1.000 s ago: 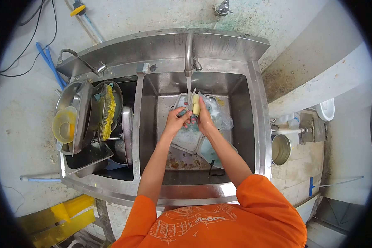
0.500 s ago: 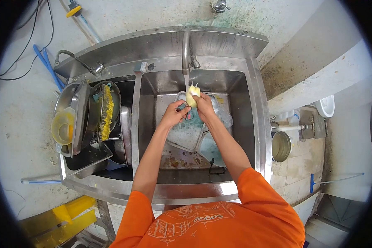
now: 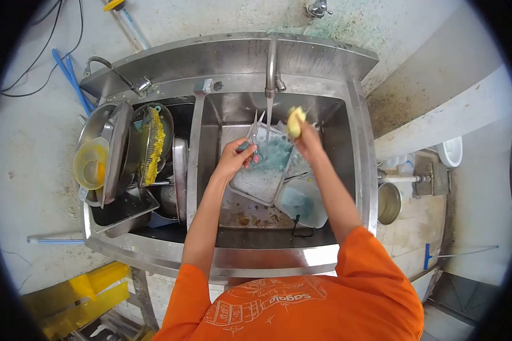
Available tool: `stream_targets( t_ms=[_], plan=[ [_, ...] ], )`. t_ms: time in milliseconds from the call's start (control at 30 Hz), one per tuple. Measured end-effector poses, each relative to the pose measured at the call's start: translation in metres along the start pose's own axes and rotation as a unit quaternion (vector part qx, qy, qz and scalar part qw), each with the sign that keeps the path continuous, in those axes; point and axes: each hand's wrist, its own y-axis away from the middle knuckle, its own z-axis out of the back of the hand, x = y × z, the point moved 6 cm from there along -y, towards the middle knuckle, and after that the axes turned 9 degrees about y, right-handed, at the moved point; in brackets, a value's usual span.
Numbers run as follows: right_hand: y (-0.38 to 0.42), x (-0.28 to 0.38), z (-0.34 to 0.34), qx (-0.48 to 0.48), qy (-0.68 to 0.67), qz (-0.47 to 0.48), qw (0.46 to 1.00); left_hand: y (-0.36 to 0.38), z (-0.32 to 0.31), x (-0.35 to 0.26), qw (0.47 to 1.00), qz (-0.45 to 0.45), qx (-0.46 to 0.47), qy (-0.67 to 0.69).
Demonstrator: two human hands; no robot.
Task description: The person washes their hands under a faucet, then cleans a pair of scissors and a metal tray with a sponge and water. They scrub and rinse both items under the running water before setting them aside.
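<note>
Scissors [image 3: 254, 138], sponge [image 3: 294, 121], mirrored shirt lettering [image 3: 273, 300]

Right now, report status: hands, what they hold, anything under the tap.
Left hand grips scissors in the water stream. Right hand holds yellow sponge, clear of tap. Soapy trays below.

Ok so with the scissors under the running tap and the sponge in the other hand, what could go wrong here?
The left hand holds scissors with the blades open and pointing up under the tap; wet handles could slip and nick a finger. The right hand with the yellow sponge is raised close to those blades. Soapy trays below could shift if the scissors drop.
</note>
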Motion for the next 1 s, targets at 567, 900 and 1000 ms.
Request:
stream_targets(
  t_ms=[567, 900, 1000],
  plan=[
    [0.046, -0.013, -0.048, -0.006, 0.194, 0.029, 0.981, -0.014, -0.032, 0.006, 0.986, -0.033, 0.018, -0.164],
    [-0.006, 0.010, -0.032, -0.093, 0.074, 0.052, 0.992, 0.011, -0.031, -0.008, 0.993, -0.011, 0.062, -0.096],
    [-0.018, 0.034, 0.009, -0.116, 0.129, 0.080, 0.982, 0.035, -0.026, -0.001, 0.998, -0.009, 0.060, -0.026]
  ],
)
